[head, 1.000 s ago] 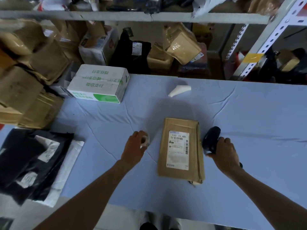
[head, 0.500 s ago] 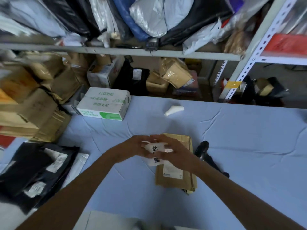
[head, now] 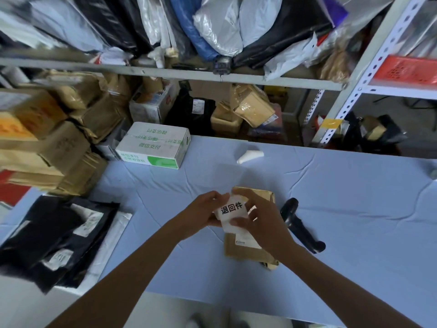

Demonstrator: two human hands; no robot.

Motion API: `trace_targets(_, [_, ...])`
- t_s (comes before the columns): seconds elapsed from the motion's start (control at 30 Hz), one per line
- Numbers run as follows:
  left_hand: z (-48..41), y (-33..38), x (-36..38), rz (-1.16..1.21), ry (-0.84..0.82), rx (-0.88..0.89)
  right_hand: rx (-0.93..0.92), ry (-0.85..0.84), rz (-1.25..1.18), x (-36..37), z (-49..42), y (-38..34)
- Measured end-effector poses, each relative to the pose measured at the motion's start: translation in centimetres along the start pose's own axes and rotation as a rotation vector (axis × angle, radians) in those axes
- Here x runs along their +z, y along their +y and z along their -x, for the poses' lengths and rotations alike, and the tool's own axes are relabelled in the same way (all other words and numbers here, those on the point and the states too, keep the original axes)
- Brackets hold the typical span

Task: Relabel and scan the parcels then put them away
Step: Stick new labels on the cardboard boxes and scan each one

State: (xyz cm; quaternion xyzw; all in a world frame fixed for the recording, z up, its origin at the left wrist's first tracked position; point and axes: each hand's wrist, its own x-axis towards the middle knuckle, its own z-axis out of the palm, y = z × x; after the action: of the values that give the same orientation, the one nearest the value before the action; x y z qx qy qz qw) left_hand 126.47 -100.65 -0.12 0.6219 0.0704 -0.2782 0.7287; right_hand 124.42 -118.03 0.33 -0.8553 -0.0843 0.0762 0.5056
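Both forearms reach in over the near edge of the table (head: 354, 221), which is covered in a pale blue cloth. The hands meet above the brown parcel (head: 250, 255). The parcel lies flat on the cloth, and part of its own printed label shows under the right wrist.

The left hand (head: 203, 211) has its fingers curled round the left edge of a white label (head: 233, 213) printed with bold black characters. The right hand (head: 262, 223) pinches the same label from the right, thumb on its lower corner and fingers curled behind. The label is held over the near-left part of the parcel; whether it touches the parcel cannot be told.

Just right of the parcel, a black handheld scanner (head: 300, 226) lies on the cloth with neither hand on it. Well to the parcel's left, black mailer bags (head: 47, 233) are heaped over a white bag (head: 111, 237) at the table's edge.

Beyond the parcel, a small white object (head: 250, 156) lies alone on the cloth. Farther back and to the left of the parcel stands a white and green box (head: 153, 145), with stacked brown cartons (head: 47, 150) left of that. Behind the table, past the parcel, a metal shelf (head: 177, 73) holds more brown and black packages below and a row of plastic bags (head: 212, 24) above.
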Motion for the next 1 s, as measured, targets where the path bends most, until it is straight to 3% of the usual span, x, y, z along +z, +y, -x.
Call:
trace_targets(0.13, [0.7,-0.3,-0.2,0.065,-0.107,0.003,-0.064,0.17,0.319,0.0,0.0,0.0])
trace_targets(0.23, [0.8,-0.9,-0.8,-0.034,-0.046,0.076,-0.11,0.224,0.353,-0.2,-0.4,0.0])
trace_targets(0.4, [0.6,-1.0,-0.8,-0.171,0.0,0.141,-0.067,0.131,0.223,-0.8,-0.8,-1.0])
trace_targets(0.77, [0.3,-1.1,-1.1,-0.391,0.055,0.247,-0.082,0.005,0.214,-2.1,-1.2,-1.2])
trace_targets(0.93, [0.5,-1.5,-1.0,-0.473,0.097,0.261,-0.19,-0.057,0.472,-2.4,-0.9,-1.2])
trace_targets(1.0, [0.5,-1.6,-0.8,-0.502,0.115,0.257,-0.193,-0.096,0.459,-2.4,-0.9,-1.2])
